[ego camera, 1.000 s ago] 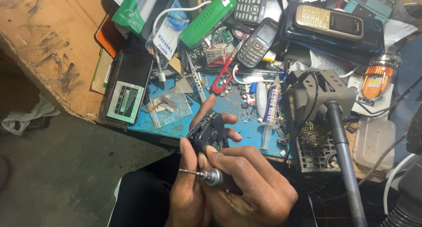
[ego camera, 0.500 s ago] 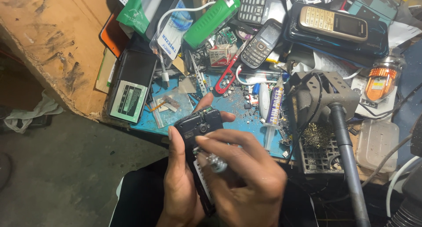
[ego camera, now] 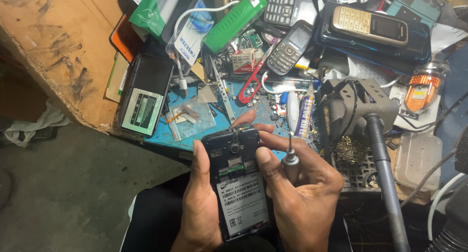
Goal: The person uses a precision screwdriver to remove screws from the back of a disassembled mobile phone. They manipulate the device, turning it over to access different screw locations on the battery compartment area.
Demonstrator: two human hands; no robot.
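head view | left hand (ego camera: 202,203) grip wraps one open-backed black phone (ego camera: 238,184), near centre above the lap | right hand (ego camera: 302,193) grip pinches one small screwdriver (ego camera: 291,157), thumb on phone | far on worktop (ego camera: 58,47): three keypad phones (ego camera: 288,48), one green torch (ego camera: 235,21)

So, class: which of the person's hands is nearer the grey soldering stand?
Right. The right hand, holding a small screwdriver, is just left of the stand; the left hand is farther, beyond the phone.

Your hands are bare, the left hand (ego camera: 202,203) and the right hand (ego camera: 302,193) without gloves, rings or a watch; no sleeves show, and dark trousers cover your lap
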